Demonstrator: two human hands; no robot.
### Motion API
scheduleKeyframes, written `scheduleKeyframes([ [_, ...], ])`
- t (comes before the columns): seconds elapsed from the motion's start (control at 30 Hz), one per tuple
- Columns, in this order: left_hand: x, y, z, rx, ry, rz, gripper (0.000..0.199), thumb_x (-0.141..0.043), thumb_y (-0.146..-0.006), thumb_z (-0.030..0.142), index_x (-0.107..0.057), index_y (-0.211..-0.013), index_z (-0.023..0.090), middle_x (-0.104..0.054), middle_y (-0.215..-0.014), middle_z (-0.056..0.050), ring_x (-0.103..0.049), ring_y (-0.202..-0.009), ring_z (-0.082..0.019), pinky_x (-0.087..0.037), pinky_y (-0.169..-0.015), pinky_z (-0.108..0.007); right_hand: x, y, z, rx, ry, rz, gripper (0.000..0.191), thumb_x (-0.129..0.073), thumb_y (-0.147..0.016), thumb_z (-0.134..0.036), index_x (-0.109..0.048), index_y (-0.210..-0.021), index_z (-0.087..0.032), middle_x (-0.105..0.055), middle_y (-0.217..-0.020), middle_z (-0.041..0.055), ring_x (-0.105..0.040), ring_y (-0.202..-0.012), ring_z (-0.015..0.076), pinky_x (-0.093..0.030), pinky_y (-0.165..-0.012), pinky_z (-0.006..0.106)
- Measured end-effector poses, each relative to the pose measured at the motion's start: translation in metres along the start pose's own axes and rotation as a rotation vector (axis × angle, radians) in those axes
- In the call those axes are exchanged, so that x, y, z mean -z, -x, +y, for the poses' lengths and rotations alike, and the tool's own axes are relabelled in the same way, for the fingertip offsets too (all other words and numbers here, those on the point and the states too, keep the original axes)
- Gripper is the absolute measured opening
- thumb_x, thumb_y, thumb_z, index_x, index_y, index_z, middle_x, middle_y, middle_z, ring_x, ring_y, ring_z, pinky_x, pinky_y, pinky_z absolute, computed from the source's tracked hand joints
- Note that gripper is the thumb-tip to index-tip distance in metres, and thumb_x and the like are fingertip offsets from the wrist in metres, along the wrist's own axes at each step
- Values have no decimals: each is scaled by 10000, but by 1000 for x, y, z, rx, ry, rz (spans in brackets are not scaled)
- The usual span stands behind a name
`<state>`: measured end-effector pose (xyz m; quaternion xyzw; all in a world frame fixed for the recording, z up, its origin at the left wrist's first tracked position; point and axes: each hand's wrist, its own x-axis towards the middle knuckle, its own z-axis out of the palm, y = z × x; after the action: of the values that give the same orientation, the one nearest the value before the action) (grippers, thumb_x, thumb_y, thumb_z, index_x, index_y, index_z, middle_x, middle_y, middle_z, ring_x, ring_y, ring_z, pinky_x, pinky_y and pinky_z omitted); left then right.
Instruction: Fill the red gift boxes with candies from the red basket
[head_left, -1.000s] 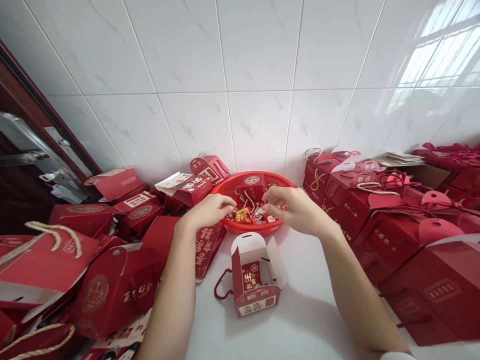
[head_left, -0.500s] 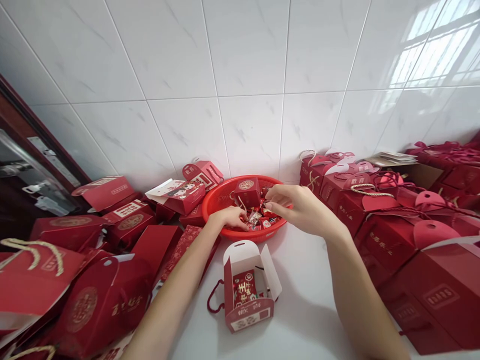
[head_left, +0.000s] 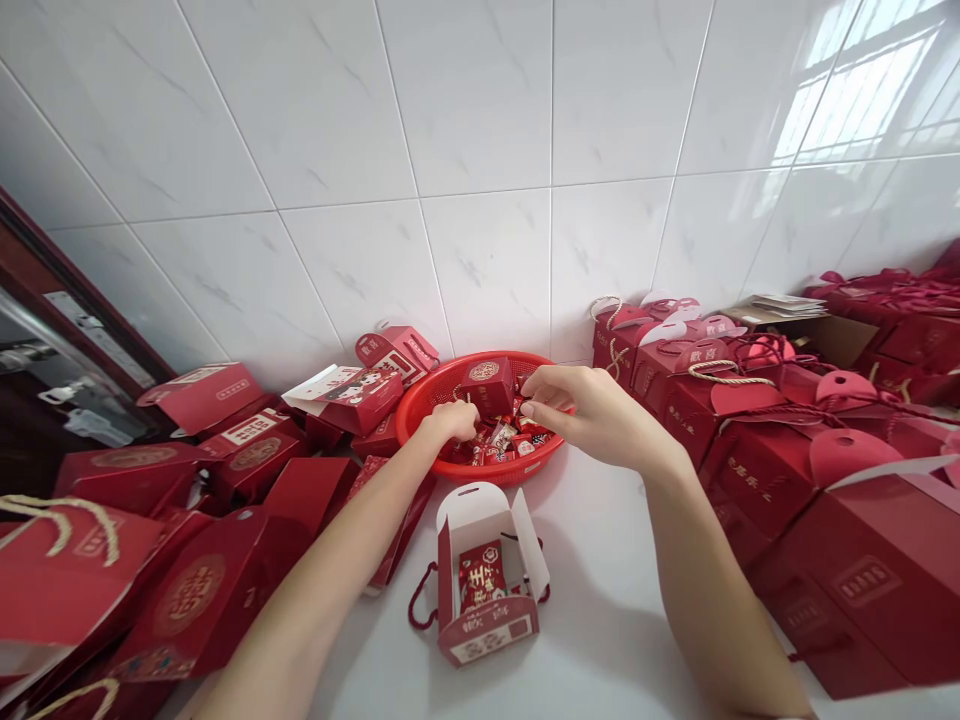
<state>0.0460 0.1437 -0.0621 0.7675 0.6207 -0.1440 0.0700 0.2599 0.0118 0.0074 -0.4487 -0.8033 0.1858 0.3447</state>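
A red plastic basket (head_left: 480, 474) holds several small wrapped sweets (head_left: 502, 440) and a small dark red box (head_left: 487, 386). My left hand (head_left: 454, 420) reaches into its left side, fingers bent down and pressed together beside the small box; whatever they grip is hidden. Over the basket's right side, my right hand (head_left: 562, 402) has its thumb and fingers apart, with no item visible between them. Nearer to me stands an open red gift box (head_left: 487, 630) with white inner flaps and a dark red cord handle. Inside it lies a red printed packet (head_left: 482, 575).
Many red gift boxes (head_left: 180, 600) are heaped on the left. Closed boxes with cord handles (head_left: 825, 580) stand in rows on the right. A tiled wall (head_left: 487, 250) rises behind the basket. A door with a metal handle is at far left.
My left hand has moved a little up and left within the basket, its fingers drawn in beside the small box. My right hand has barely moved. The view has shifted slightly.
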Motion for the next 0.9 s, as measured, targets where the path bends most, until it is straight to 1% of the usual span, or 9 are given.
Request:
scheduleKeyframes([
  [0.07,0,-6,-1,33,-10,-6,464,-647,-760,234,-715,-1218,249,-679,-1313,-154,-661,-1158,-350,-528,-931,-404,1,0,0,-5,2,-4,89,-599,-914,-252,-670,-910,-199,-722,-891,23,-660,-839,172,-480,-737,281],
  [0.13,0,-12,-3,57,0,-24,466,-610,-806,295,-689,-1262,234,-697,-1274,-168,-695,-1081,-342,-540,-898,-408,1,1,0,-10,-2,-8,88,-599,-915,-250,-672,-918,-200,-722,-899,24,-660,-850,174,-480,-739,282],
  [0.27,-2,-22,-9,40,53,-72,433,-537,-868,451,-725,-1175,211,-745,-1151,-144,-730,-891,-278,-546,-803,-347,2,1,1,-3,-17,-18,84,-597,-918,-241,-672,-926,-203,-726,-906,21,-663,-853,170,-479,-739,278],
  [0.37,-7,-26,-11,-15,99,-89,432,-701,-715,549,-767,-990,223,-768,-1031,-105,-706,-866,-264,-527,-731,-297,2,2,0,-4,-24,-18,79,-599,-919,-239,-669,-929,-205,-729,-909,18,-666,-853,168,-477,-737,276],
  [0.43,-9,-28,-13,-49,142,-76,373,-783,-615,516,-759,-835,216,-766,-905,-82,-686,-836,-256,-509,-705,-285,2,2,0,-7,-25,-17,78,-599,-921,-239,-669,-929,-203,-730,-909,19,-666,-854,169,-477,-738,276],
  [0.5,-11,-28,-14,-80,207,-42,284,-806,-582,445,-720,-713,208,-739,-787,-55,-666,-793,-239,-490,-689,-276,2,2,0,-6,-23,-15,78,-601,-920,-239,-669,-931,-202,-730,-913,20,-664,-855,169,-476,-740,276],
  [0.6,-10,-26,-16,-116,353,52,229,-768,-619,400,-674,-688,202,-696,-716,-25,-638,-750,-210,-464,-654,-260,3,2,0,3,-23,-10,78,-603,-920,-238,-670,-929,-200,-727,-909,19,-659,-848,164,-474,-741,273],
  [0.77,-5,-16,-19,-153,653,236,408,-591,-748,589,-612,-726,183,-629,-694,-10,-574,-690,-171,-428,-601,-255,3,2,0,19,-34,-15,103,-597,-927,-265,-673,-922,-195,-721,-893,26,-653,-827,157,-469,-739,267],
  [0.9,-3,-4,-16,-196,854,299,536,-552,-714,694,-622,-780,166,-612,-686,-13,-545,-668,-165,-434,-607,-271,3,1,2,14,-21,-15,105,-595,-919,-257,-677,-928,-193,-718,-908,33,-649,-843,163,-469,-746,269],
])
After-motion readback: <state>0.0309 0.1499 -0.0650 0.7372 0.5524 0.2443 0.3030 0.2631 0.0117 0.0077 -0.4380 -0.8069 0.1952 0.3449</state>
